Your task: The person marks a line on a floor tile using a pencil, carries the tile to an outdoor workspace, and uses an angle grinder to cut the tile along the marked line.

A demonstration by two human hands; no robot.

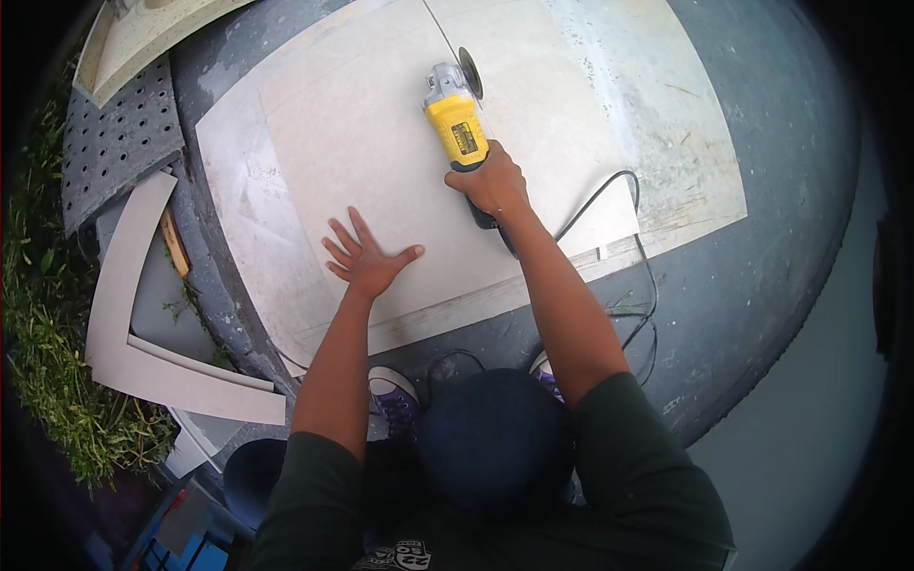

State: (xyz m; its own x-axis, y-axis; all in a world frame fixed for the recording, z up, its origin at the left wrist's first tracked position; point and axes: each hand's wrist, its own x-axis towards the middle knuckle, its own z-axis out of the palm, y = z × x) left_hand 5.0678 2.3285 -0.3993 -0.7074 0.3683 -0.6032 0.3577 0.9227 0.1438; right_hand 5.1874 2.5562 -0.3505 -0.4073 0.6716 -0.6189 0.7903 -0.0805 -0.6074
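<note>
My right hand is wrapped round the rear body of a yellow and grey angle grinder. Its thin cutting disc stands on edge at the far end, along a dark straight line in the large pale tile. Whether the disc touches the tile, or is spinning, I cannot tell. Fingers spread, my left hand lies flat on the same tile, near its left front part. A black power cord loops from behind the grinder, over the tile's front edge, toward my feet.
Under the tile lies a larger whitish board on the grey concrete floor. At left are L-shaped pale offcuts, a perforated grey panel, a wood scrap and grass. My purple shoes are close to the board's front edge.
</note>
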